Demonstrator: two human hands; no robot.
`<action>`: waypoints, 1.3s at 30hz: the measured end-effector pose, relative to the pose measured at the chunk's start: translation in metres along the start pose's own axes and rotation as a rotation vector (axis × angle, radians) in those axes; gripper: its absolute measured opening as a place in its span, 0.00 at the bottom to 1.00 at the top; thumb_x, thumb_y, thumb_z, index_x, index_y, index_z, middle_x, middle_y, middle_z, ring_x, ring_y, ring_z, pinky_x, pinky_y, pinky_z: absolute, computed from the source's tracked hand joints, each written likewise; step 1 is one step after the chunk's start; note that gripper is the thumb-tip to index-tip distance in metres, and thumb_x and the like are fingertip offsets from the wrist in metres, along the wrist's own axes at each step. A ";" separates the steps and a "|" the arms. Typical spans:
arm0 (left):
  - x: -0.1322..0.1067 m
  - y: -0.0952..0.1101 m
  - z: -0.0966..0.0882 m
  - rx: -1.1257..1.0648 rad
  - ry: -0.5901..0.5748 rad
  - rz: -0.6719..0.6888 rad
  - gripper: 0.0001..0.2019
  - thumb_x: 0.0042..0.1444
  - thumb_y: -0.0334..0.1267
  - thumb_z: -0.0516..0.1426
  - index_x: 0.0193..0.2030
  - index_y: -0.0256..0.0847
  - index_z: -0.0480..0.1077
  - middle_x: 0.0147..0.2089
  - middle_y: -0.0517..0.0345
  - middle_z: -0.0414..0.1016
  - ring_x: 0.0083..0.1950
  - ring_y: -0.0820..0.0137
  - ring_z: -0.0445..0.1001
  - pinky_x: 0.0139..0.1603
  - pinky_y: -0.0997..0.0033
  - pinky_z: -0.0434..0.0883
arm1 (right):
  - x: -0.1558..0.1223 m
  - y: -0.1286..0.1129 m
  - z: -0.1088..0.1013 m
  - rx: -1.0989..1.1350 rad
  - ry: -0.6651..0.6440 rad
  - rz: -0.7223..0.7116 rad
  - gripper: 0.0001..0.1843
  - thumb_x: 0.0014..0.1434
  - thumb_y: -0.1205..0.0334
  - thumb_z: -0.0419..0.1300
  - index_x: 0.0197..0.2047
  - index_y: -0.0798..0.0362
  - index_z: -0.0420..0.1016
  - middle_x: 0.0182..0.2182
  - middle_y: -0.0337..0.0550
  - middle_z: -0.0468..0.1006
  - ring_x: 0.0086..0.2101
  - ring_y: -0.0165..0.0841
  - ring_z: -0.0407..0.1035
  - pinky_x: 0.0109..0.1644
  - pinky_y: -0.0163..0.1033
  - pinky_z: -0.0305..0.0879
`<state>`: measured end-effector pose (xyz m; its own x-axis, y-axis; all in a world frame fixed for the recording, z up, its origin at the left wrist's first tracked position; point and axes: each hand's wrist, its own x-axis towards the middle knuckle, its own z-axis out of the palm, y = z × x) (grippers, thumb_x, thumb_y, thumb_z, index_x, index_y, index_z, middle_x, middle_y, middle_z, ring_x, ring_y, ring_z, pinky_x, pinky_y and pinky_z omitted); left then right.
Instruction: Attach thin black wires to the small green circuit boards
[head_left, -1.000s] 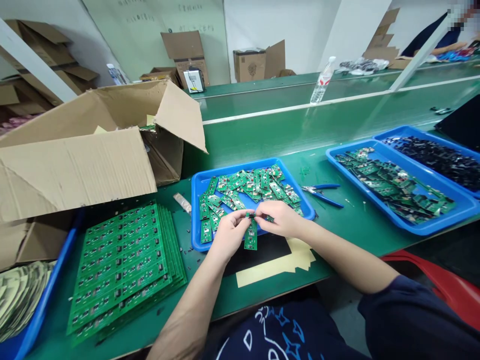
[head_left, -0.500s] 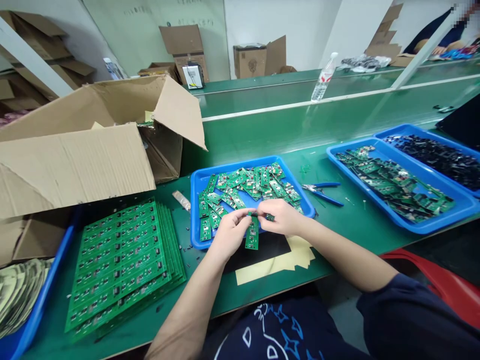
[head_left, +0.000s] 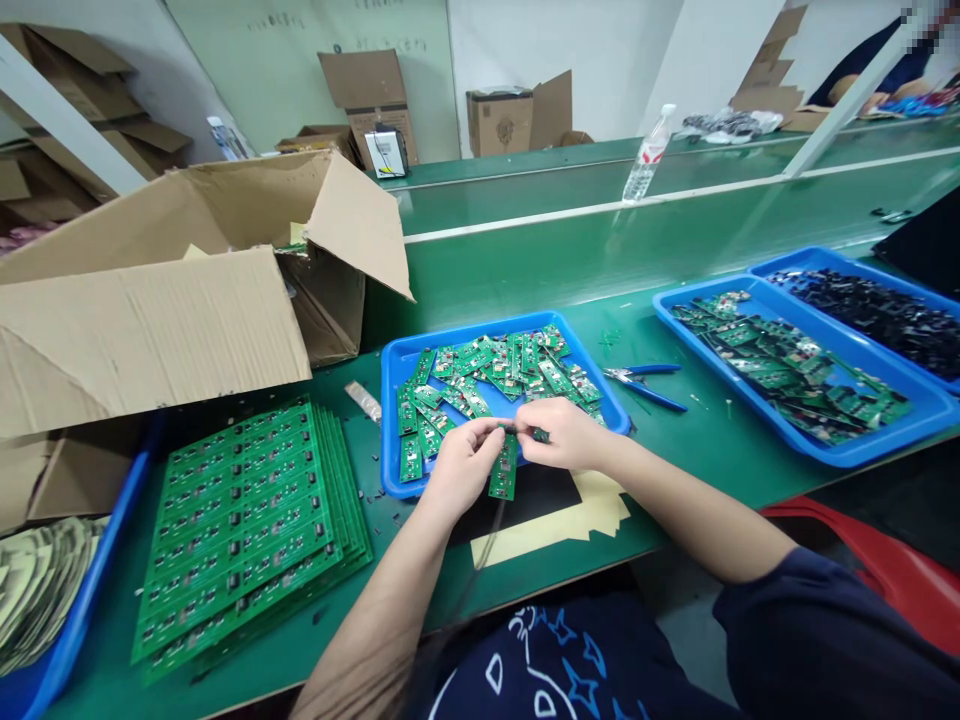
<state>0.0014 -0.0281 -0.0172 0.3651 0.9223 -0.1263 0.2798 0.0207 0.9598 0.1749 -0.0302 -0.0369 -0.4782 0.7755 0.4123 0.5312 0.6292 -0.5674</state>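
- Green circuit board (head_left: pixel 504 472), a narrow strip, hangs almost upright from the left hand (head_left: pixel 463 465), its top end pinched between thumb and fingertips.
- Right hand (head_left: pixel 564 436) sits just beside it, its fingers (head_left: pixel 529 424) drawn into a narrow pinch at the strip's top end; whatever they hold is too small to tell.
- Fine handling like this goes best with both hands close together and the board gripped by its edges, clear of its components.
- Both hands are above the near rim of a blue plastic tray (head_left: pixel 480 333) heaped with loose green boards (head_left: pixel 510 365).
- Stacked green PCB panels (head_left: pixel 247 530) lie at the table's left, below an open cardboard box (head_left: pixel 150 330).
- Blue-handled side cutters (head_left: pixel 645 385) lie on the table to the right of the tray, before a second blue tray (head_left: pixel 825 445) of boards and a third of black parts (head_left: pixel 862 310).
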 end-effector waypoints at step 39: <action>0.001 -0.003 0.004 -0.017 0.102 0.078 0.13 0.52 0.40 0.53 0.35 0.37 0.76 0.32 0.55 0.78 0.36 0.67 0.73 0.38 0.71 0.68 | 0.003 -0.002 -0.005 0.200 0.009 0.124 0.08 0.53 0.68 0.52 0.22 0.53 0.61 0.19 0.34 0.65 0.21 0.25 0.59 0.28 0.31 0.57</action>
<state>0.0049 -0.0287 -0.0213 0.2932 0.9557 -0.0257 0.2385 -0.0471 0.9700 0.1760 -0.0289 -0.0309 -0.4108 0.8474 0.3364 0.4356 0.5066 -0.7441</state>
